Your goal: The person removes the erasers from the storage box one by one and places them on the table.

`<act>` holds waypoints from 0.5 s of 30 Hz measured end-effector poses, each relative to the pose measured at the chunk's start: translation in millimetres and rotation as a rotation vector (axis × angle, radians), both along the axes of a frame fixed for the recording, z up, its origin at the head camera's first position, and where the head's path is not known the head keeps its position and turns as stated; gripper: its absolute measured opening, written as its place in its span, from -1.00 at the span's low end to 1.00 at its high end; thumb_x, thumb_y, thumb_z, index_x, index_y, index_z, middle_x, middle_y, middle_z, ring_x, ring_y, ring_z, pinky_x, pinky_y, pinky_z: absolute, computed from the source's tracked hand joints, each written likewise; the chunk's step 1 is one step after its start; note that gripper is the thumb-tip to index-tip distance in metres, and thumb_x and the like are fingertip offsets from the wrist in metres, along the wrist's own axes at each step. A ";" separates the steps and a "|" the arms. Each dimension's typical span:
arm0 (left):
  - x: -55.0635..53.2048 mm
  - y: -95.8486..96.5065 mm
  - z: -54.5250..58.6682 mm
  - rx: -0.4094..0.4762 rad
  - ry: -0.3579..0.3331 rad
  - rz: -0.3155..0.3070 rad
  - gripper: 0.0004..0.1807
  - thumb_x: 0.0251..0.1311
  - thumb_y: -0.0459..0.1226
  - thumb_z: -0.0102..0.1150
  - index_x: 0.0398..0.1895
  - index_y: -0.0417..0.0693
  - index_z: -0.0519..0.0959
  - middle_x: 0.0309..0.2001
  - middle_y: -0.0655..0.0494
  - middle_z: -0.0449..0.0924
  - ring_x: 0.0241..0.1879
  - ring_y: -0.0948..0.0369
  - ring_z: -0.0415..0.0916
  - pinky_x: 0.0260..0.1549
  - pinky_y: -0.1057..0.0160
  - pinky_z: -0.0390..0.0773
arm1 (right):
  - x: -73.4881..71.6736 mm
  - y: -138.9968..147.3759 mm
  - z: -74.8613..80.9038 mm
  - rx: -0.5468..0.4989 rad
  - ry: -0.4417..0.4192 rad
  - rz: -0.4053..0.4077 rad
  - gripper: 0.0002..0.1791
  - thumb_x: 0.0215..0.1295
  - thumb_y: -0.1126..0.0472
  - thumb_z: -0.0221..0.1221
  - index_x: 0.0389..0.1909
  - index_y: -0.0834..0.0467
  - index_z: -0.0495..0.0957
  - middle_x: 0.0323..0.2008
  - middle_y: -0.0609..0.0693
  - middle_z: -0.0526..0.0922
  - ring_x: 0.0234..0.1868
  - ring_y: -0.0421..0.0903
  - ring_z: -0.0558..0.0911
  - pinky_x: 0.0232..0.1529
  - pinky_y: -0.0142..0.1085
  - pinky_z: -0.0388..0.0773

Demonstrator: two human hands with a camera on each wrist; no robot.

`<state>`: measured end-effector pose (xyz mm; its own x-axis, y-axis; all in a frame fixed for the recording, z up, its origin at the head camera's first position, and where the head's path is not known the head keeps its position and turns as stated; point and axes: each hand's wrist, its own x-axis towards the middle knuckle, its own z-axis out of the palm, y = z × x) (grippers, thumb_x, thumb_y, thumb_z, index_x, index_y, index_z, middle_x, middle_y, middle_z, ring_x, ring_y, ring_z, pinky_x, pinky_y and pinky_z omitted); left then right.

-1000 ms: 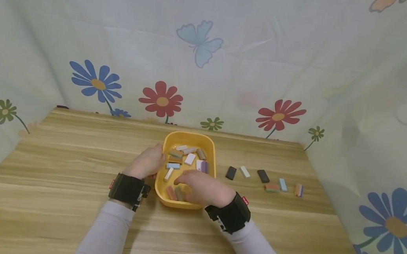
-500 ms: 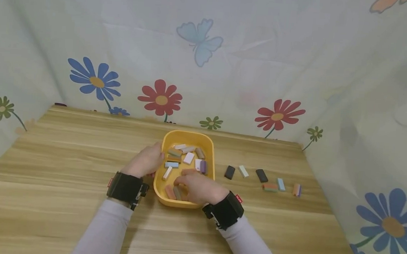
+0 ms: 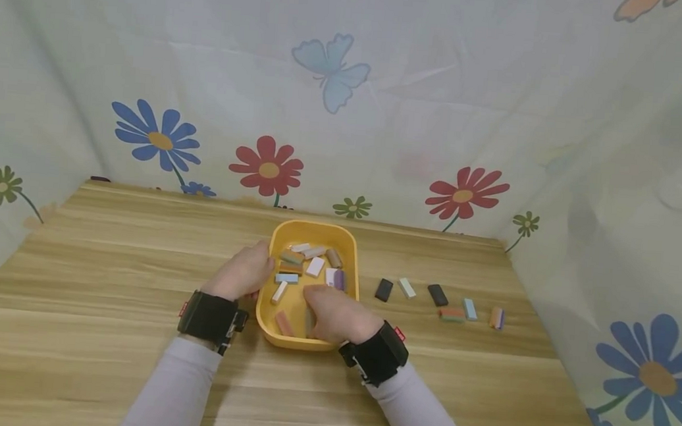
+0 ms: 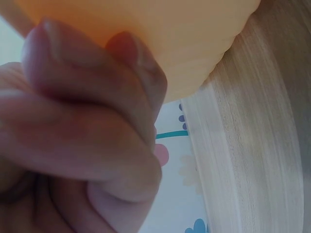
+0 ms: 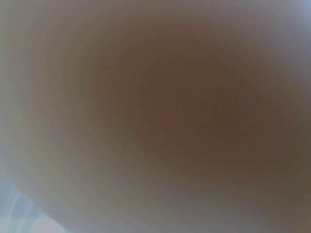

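Observation:
A yellow plastic tub (image 3: 291,343) stands on the wooden table with several small eraser-like blocks inside. My left hand (image 3: 243,271) grips its left side; in the left wrist view its curled fingers (image 4: 121,145) press against the tub wall (image 4: 194,43). Inside the front right part of the tub, my right hand (image 3: 342,313) pinches a grey-green eraser (image 3: 309,322), mostly hidden by the fingers. Beside it lies a pinkish-brown eraser (image 3: 284,323). Farther back are a white one (image 3: 279,292), a light blue one (image 3: 286,278) and a purple-and-white one (image 3: 339,280). The right wrist view is only a close blur.
Right of the tub, several blocks lie on the table: black ones (image 3: 384,290) (image 3: 437,295), a white one (image 3: 407,287), an orange-green one (image 3: 451,314), a light blue one (image 3: 469,309) and an orange-purple one (image 3: 496,318). A flowered curtain (image 3: 382,130) encloses the table.
My right thumb and fingers have closed on the grey-green eraser, which has shifted right, away from the pinkish-brown one. My left hand keeps its grip on the tub.

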<state>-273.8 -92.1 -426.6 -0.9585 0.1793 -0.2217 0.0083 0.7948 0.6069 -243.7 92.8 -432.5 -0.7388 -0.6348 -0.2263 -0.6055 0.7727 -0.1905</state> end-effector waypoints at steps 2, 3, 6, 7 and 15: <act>-0.5 0.1 -0.6 -0.002 -0.004 0.004 -0.72 0.31 -0.23 -0.32 -0.04 -0.23 0.22 -0.68 -0.01 0.46 -0.82 0.15 0.40 -0.84 0.26 0.38 | 0.1 -0.3 0.4 0.005 0.006 -0.011 -0.61 -0.19 0.21 0.31 -0.28 0.09 0.40 -0.37 -0.15 0.42 -0.35 -0.23 0.40 -0.28 -0.38 0.39; -0.6 0.2 -0.9 -0.004 -0.007 0.005 -0.72 0.31 -0.23 -0.32 -0.04 -0.23 0.22 -0.68 -0.02 0.46 -0.82 0.15 0.39 -0.84 0.26 0.38 | 0.2 -0.5 0.3 0.003 0.007 -0.009 -0.60 -0.18 0.21 0.31 -0.25 0.09 0.41 -0.34 -0.15 0.43 -0.33 -0.24 0.40 -0.26 -0.38 0.39; -0.5 0.6 -1.7 -0.001 -0.011 0.007 -0.72 0.30 -0.24 -0.32 -0.05 -0.24 0.22 -0.68 -0.02 0.45 -0.82 0.15 0.39 -0.84 0.26 0.38 | 0.2 -1.0 -1.4 -0.009 -0.002 0.000 -0.56 -0.13 0.23 0.28 -0.15 0.09 0.42 -0.23 -0.13 0.43 -0.26 -0.25 0.40 -0.21 -0.39 0.38; -0.4 0.6 -1.8 0.004 -0.011 0.004 -0.72 0.30 -0.24 -0.31 -0.05 -0.25 0.21 -0.67 -0.02 0.45 -0.82 0.15 0.39 -0.84 0.26 0.38 | 0.4 -1.1 -2.1 -0.012 -0.005 0.004 -0.54 -0.12 0.23 0.28 -0.11 0.08 0.41 -0.20 -0.13 0.43 -0.24 -0.26 0.40 -0.18 -0.39 0.37; 0.0 1.2 -2.9 -0.003 -0.007 0.004 -0.74 0.30 -0.25 -0.30 -0.07 -0.25 0.22 -0.67 -0.02 0.45 -0.82 0.16 0.39 -0.85 0.28 0.37 | -0.7 -1.9 -5.0 -0.099 0.005 0.016 -0.54 -0.15 0.31 0.25 -0.13 0.09 0.41 -0.32 -0.18 0.44 -0.34 -0.26 0.41 -0.30 -0.42 0.37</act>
